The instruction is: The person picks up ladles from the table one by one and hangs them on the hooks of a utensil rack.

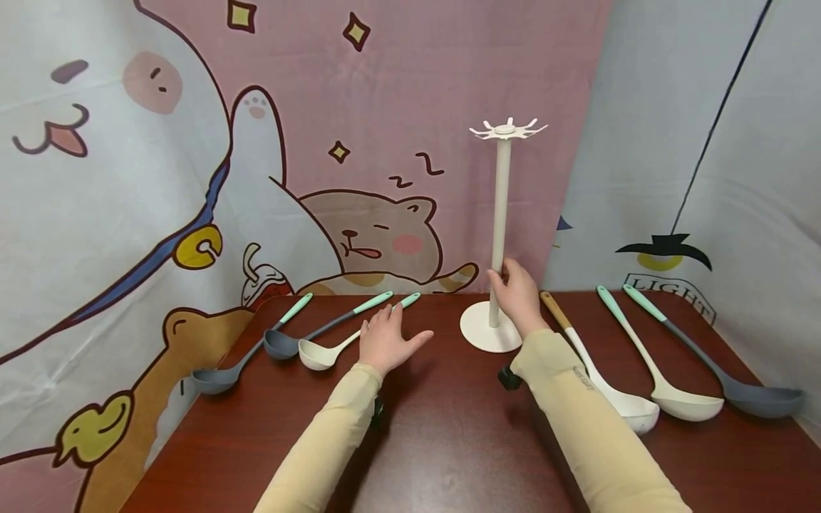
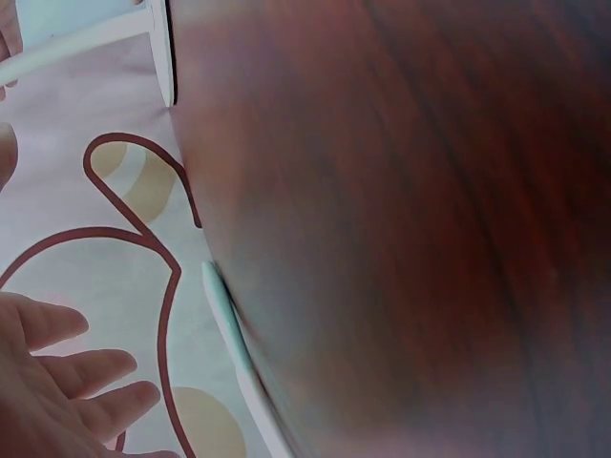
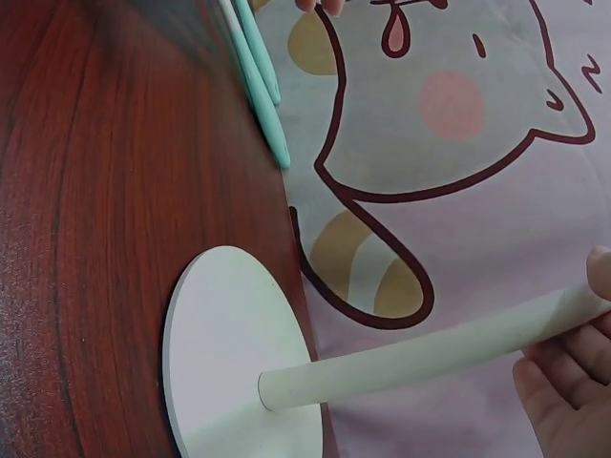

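A cream utensil stand stands near the table's back edge, with a round base (image 1: 477,328), a tall pole (image 1: 501,214) and a ring of hooks (image 1: 507,130) on top. My right hand (image 1: 518,296) holds the pole low down, thumb on one side and fingers curled on the other, as the right wrist view confirms. My left hand (image 1: 388,342) is held with fingers spread beside a cream ladle (image 1: 318,355), partly covering its mint handle; nothing is in its grasp. Spread fingertips (image 2: 119,396) show in the left wrist view too.
Two dark grey ladles (image 1: 218,380) with mint handles lie left of the cream one. On the right lie a white ladle (image 1: 631,408) with a wood-coloured handle, a cream ladle (image 1: 689,405) and a grey ladle (image 1: 763,400). A printed cloth (image 1: 398,85) hangs behind the table.
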Available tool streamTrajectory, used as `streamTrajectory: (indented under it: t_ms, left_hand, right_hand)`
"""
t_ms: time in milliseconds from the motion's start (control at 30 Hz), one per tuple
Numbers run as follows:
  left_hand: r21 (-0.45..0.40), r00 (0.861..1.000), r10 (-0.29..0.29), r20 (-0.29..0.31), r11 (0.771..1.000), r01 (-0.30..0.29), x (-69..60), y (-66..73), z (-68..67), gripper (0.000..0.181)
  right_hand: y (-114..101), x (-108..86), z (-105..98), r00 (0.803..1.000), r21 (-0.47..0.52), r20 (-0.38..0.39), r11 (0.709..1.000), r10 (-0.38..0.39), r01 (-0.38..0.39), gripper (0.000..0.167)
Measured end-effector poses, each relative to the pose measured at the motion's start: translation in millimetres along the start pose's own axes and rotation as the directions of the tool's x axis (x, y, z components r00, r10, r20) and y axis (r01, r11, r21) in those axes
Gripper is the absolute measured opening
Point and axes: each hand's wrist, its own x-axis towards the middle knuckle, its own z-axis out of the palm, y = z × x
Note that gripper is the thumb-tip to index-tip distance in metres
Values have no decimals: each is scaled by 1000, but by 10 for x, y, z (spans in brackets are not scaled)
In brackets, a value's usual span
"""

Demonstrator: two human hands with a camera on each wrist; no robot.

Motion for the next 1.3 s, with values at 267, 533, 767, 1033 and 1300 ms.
streamTrajectory:
  t_ms: [267, 533, 767, 1033, 1300]
  left_hand:
    - [-55, 1000, 2, -3, 998, -2, 60, -12, 43, 89]
    - [-224, 1000, 16, 26, 975, -10, 115, 98, 56, 83]
    - [-392, 997, 14, 81, 920, 19, 144, 314, 28, 80]
    - [-568, 996, 33, 78, 823, 17, 199, 520, 23, 71]
    - [-659, 996, 49, 74, 752, 12, 182, 662, -1, 60]
  right_hand:
    - [31, 42, 18, 999, -11, -28, 1000, 23, -23, 31]
    - [29, 29, 24, 999, 2, -16, 999, 38, -38, 26]
    - [-83, -21, 30, 1000, 16, 19, 1000, -7, 7, 25]
    - [-328, -117, 50, 992, 40, 9, 991, -127, 126, 22]
    - [-457, -289, 94, 984, 60, 33, 983, -173, 171, 22]
